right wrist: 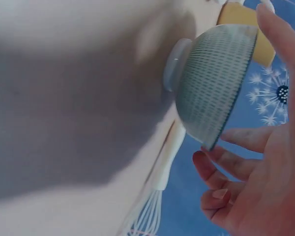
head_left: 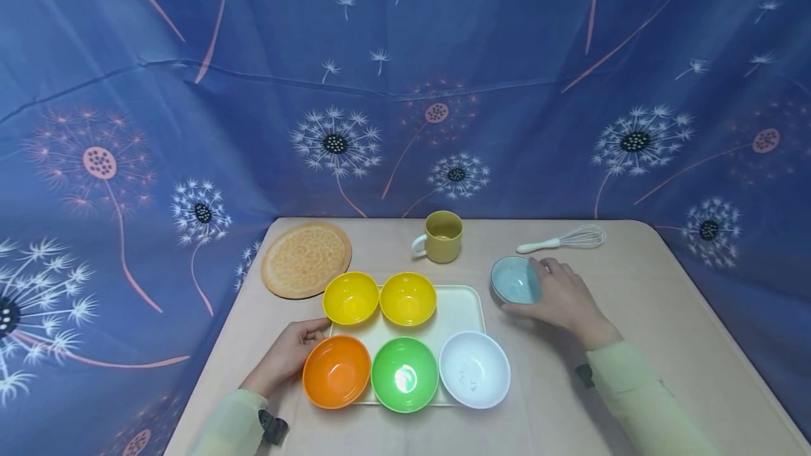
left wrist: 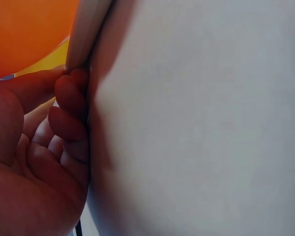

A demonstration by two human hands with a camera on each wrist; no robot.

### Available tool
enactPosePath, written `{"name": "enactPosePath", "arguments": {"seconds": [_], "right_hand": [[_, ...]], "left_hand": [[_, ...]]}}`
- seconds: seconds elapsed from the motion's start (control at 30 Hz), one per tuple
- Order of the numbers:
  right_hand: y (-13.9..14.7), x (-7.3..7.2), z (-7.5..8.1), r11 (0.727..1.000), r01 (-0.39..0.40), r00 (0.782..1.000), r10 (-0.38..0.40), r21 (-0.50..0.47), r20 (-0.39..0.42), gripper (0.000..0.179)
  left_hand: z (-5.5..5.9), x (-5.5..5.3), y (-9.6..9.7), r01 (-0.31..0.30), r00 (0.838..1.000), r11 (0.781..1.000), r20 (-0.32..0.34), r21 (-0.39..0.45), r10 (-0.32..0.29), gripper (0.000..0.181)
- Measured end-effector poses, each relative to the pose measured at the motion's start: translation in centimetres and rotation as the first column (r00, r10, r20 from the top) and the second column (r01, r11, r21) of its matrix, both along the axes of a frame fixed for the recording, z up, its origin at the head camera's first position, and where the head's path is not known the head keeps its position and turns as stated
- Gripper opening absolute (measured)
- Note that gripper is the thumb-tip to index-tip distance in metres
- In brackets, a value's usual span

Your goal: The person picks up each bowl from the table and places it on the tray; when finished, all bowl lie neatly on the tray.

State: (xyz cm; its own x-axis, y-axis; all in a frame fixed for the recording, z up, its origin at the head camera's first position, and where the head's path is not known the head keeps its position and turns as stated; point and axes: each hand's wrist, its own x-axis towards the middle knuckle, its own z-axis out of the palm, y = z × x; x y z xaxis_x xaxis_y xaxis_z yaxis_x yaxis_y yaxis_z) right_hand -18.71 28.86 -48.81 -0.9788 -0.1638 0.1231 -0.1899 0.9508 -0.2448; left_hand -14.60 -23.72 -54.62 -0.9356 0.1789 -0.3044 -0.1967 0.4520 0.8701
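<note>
A small light blue bowl [head_left: 514, 281] stands right of the tray, its patterned outside visible in the right wrist view. My right hand [head_left: 564, 299] spans its rim, with the thumb on the near side and fingers [right wrist: 236, 160] at the opposite rim. My left hand [head_left: 291, 352] pinches the left edge of a white tray [head_left: 467, 301], its fingers [left wrist: 69, 93] curled close to the tabletop. On the tray, two yellow bowls [head_left: 350, 299] form the back row. An orange bowl [head_left: 336, 371], a green bowl [head_left: 404, 375] and a white bowl [head_left: 474, 370] line the front.
A mustard mug [head_left: 443, 236] with a white handle stands behind the tray. Behind the light blue bowl lies a white-handled whisk [head_left: 562, 238]. A round, pizza-like board [head_left: 306, 259] lies at the back left. Blue dandelion-print fabric [head_left: 393, 160] hangs behind the table.
</note>
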Motion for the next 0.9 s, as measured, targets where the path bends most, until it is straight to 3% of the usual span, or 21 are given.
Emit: {"name": "enactPosePath", "arguments": {"seconds": [0.5, 0.9], "right_hand": [[0.5, -0.6, -1.3, 0.997, 0.045, 0.997, -0.04, -0.065, 0.071, 0.134], [0.2, -0.9, -1.9, 0.994, 0.061, 0.996, -0.056, -0.087, 0.064, 0.126]], "left_hand": [[0.0, 0.0, 0.1, -0.001, 1.0, 1.0, -0.009, -0.008, 0.001, 0.051], [0.0, 0.0, -0.1, 0.009, 1.0, 1.0, -0.025, -0.022, -0.009, 0.05]]}}
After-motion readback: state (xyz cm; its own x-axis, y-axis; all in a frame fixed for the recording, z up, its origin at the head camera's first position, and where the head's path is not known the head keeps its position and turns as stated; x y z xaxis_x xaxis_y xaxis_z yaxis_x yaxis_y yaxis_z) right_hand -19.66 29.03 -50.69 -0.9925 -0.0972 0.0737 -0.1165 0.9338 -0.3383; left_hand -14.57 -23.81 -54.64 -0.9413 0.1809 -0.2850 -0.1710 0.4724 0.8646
